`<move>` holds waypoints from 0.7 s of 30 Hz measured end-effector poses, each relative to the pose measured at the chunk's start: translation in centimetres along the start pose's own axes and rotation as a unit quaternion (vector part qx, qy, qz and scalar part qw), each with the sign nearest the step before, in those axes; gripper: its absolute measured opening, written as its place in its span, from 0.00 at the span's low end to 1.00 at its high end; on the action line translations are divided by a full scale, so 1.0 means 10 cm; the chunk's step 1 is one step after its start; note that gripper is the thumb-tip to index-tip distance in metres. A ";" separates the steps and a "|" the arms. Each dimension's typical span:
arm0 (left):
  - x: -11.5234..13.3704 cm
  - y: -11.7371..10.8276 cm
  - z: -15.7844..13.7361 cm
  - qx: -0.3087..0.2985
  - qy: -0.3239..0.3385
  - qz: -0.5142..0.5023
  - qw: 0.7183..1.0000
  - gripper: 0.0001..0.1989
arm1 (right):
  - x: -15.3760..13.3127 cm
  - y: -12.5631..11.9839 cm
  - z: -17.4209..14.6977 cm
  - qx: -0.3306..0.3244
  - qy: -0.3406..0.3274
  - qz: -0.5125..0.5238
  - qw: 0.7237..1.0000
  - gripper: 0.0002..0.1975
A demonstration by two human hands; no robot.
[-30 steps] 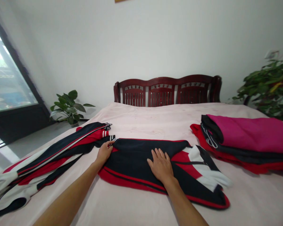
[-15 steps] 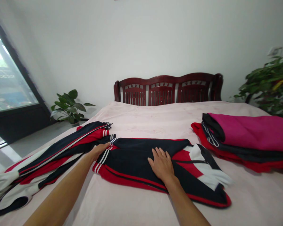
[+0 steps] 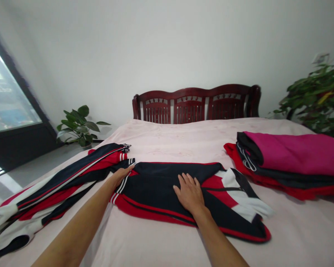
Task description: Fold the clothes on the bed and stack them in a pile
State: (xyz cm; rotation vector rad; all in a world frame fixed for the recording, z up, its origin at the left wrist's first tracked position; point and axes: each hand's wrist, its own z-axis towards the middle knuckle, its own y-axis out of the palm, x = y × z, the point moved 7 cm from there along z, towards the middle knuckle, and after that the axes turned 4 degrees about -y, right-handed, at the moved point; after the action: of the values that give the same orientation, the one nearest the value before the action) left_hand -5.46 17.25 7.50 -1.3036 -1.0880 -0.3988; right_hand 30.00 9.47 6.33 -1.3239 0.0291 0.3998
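A folded track jacket (image 3: 158,181), dark navy with red panels and white parts, lies flat on the bed. Its striped ribbed hem faces left and its white upper part faces right. My right hand (image 3: 190,193) rests palm down on the middle of the jacket, fingers stretched out. At the hem, my left hand (image 3: 124,175) has its fingers pressed together on the striped band. The fingertips and thumb of that hand are partly hidden. Beside my left forearm lies a loose pile of similar navy, red and white jackets (image 3: 69,185).
On the right is a stack of folded clothes (image 3: 297,154), magenta on top with dark and red layers below. A pink sheet (image 3: 167,142) covers the bed up to a carved wooden headboard (image 3: 189,105). Potted plants (image 3: 80,124) stand near the wall, and a glass door is at left.
My left hand has slid slightly to the right along the hem. My right hand stays flat on the jacket. The view has shifted a little.
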 end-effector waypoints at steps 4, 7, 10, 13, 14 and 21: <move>-0.01 0.08 -0.07 -0.031 -0.046 -0.002 0.998 0.21 | 0.01 0.01 0.00 0.002 -0.004 0.005 1.000 0.31; 0.10 0.09 -0.15 -0.030 -0.031 -0.012 0.999 0.20 | -0.02 -0.07 -0.02 0.027 -0.011 0.008 1.000 0.29; 0.33 0.03 -0.19 -0.004 0.011 0.008 1.000 0.17 | -0.23 -0.21 -0.08 0.063 -0.047 0.058 0.995 0.25; 0.65 -0.06 -0.23 0.035 0.069 0.057 0.995 0.16 | -0.60 -0.29 -0.11 0.058 -0.090 0.230 0.967 0.25; 0.76 -0.08 -0.26 0.045 0.088 0.075 0.992 0.17 | -0.72 -0.29 -0.10 0.045 -0.088 0.313 0.945 0.25; 1.39 0.16 -0.84 0.032 0.164 0.177 0.970 0.23 | -1.19 -0.01 0.15 -0.140 0.098 0.787 0.593 0.36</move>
State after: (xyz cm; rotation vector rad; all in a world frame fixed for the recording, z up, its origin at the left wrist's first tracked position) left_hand 5.97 14.57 18.83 -1.2889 -0.5719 -0.2937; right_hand 18.67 7.66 9.71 -1.3166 1.4841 1.8133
